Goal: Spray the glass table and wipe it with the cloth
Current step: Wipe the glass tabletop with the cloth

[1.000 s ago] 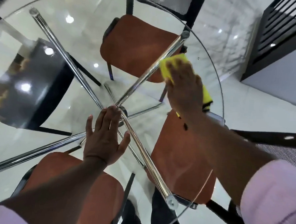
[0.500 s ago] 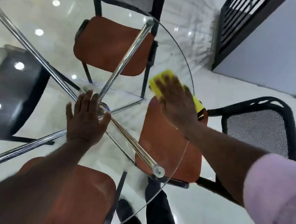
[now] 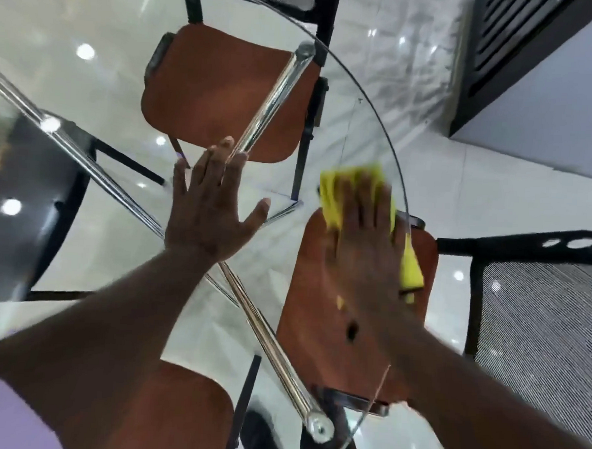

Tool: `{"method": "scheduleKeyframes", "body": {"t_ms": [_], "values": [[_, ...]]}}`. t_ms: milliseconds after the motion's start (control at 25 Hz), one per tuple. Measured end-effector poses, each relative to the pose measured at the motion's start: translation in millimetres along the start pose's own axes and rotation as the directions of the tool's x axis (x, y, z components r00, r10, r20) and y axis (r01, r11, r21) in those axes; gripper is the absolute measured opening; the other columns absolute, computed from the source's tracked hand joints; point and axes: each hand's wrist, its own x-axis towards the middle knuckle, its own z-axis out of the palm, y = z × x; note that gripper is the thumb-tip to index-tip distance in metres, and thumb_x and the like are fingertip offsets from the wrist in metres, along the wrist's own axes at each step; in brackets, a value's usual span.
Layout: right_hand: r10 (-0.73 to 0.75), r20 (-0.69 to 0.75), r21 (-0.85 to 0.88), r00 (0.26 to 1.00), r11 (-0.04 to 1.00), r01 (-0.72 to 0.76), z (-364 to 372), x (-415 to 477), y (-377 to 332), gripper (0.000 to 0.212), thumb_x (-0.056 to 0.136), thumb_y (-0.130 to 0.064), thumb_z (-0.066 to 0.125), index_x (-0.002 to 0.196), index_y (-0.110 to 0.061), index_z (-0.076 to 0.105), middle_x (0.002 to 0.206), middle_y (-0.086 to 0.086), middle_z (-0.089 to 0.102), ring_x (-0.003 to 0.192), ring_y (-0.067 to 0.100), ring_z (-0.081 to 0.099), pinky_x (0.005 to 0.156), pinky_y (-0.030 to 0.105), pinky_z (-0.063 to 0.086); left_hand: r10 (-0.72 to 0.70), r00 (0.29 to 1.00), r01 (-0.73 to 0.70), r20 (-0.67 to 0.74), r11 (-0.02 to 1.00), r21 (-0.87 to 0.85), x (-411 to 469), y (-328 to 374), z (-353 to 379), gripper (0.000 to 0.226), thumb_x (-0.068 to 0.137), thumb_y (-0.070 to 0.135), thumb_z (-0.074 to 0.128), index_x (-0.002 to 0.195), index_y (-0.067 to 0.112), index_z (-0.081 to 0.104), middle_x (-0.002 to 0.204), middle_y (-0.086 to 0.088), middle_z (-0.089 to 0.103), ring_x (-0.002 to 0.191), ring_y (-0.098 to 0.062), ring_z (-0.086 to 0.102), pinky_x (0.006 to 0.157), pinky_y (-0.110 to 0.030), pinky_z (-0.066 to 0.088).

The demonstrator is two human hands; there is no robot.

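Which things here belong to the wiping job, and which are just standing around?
In the job:
glass table
yellow cloth, pressed flat under the right hand
left hand, flat on the glass
No spray bottle is in view.

Just around:
orange chair seat seen through the glass
second orange seat below the cloth
black mesh chair back
dark slatted panel

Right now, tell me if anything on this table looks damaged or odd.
Nothing stands out. The glass table shows no crack or spill; the right hand presses the yellow cloth flat near its right rim, the left hand rests flat mid-table.
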Motion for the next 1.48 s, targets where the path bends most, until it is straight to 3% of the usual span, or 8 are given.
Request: {"method": "scheduleKeyframes", "body": {"t_ms": [240,440,640,800,1000,1200,1360,1480], "values": [[-0.014,-0.032,-0.076,0.999,0.997,0.012,16.1,167.5,-37.4,0.071,0.1,-0.038,0.033,0.17,-0.026,0.031,0.178,0.01,0.027,0.164,0.038,0.025,0.123,0.063,0.032,0.016,0.999,-0.016,0.042,1.0,0.006,5.3,0.5,-6.9,0.08,0.096,0.064,0.046,0.158,0.014,0.038,0.169,-0.01,0.031,0.154,-0.033,0.033,0.124,-0.064,0.017],[-0.628,0.234,-0.052,0.742,0.754,0.654,-1.1,112.9,-12.8,0.065,0.108,-0.031,0.041,0.17,-0.035,0.026,0.18,0.0,0.02,0.167,0.029,0.018,0.128,0.059,0.026,-0.013,0.996,0.014,0.085,1.0,-0.014,11.1,-0.5,-10.3,0.082,0.094,0.066,0.046,0.157,0.014,0.04,0.17,-0.007,0.03,0.155,-0.03,0.032,0.124,-0.064,0.015],[-0.28,0.054,-0.145,0.958,0.947,0.285,31.3,299.8,-68.8,0.064,0.103,-0.037,0.041,0.167,-0.033,0.037,0.173,0.005,0.038,0.158,0.037,0.038,0.114,0.062,0.043,-0.023,0.993,0.023,0.119,1.0,-0.001,10.9,-1.7,-10.8,0.086,0.095,0.068,0.045,0.16,0.014,0.034,0.172,-0.007,0.025,0.157,-0.029,0.028,0.125,-0.065,0.013],[-0.718,0.109,-0.164,0.688,0.67,0.724,43.4,289.4,-84.1,0.062,0.103,-0.041,0.041,0.165,-0.045,0.035,0.174,-0.006,0.037,0.16,0.03,0.038,0.119,0.061,0.035,-0.024,0.992,0.025,0.12,1.0,-0.008,12.5,-3.7,-11.5,0.085,0.094,0.068,0.046,0.16,0.015,0.036,0.171,-0.006,0.027,0.157,-0.028,0.029,0.126,-0.063,0.013],[-0.149,-0.019,-0.108,0.989,0.983,0.147,11.8,216.6,0.1,0.059,0.109,-0.041,0.036,0.168,-0.045,0.028,0.178,-0.004,0.027,0.164,0.028,0.027,0.109,0.06,0.047,-0.007,0.994,0.009,0.111,1.0,-0.017,11.4,-4.1,-10.7,0.085,0.093,0.068,0.046,0.159,0.015,0.037,0.171,-0.006,0.027,0.156,-0.028,0.03,0.125,-0.063,0.013],[-0.525,0.097,-0.169,0.845,0.828,0.534,-11.7,118.1,66.2,0.051,0.115,-0.035,0.032,0.166,-0.042,0.036,0.176,-0.002,0.032,0.163,0.032,0.029,0.111,0.054,0.045,-0.008,0.993,0.012,0.118,0.999,-0.033,11.2,-4.0,-8.4,0.085,0.094,0.066,0.046,0.159,0.013,0.032,0.17,-0.01,0.028,0.155,-0.032,0.027,0.126,-0.062,0.01],[-0.336,0.076,-0.125,0.939,0.931,0.343,-12.6,74.2,52.9,0.054,0.114,-0.035,0.035,0.167,-0.046,0.03,0.178,-0.004,0.027,0.165,0.032,0.024,0.122,0.057,0.037,-0.004,0.995,0.01,0.103,0.998,-0.057,8.3,-3.5,-7.3,0.085,0.094,0.066,0.048,0.16,0.015,0.028,0.171,-0.007,0.023,0.156,-0.031,0.023,0.125,-0.063,0.011],[-0.648,0.194,-0.128,0.736,0.727,0.674,-10.1,0.4,54.2,0.055,0.114,-0.04,0.031,0.168,-0.05,0.023,0.179,-0.008,0.02,0.167,0.029,0.016,0.128,0.057,0.023,0.015,0.995,-0.01,0.097,0.998,-0.055,8.1,-2.5,-3.3,0.085,0.094,0.068,0.045,0.159,0.016,0.025,0.171,-0.008,0.023,0.156,-0.031,0.023,0.125,-0.063,0.011]]}}
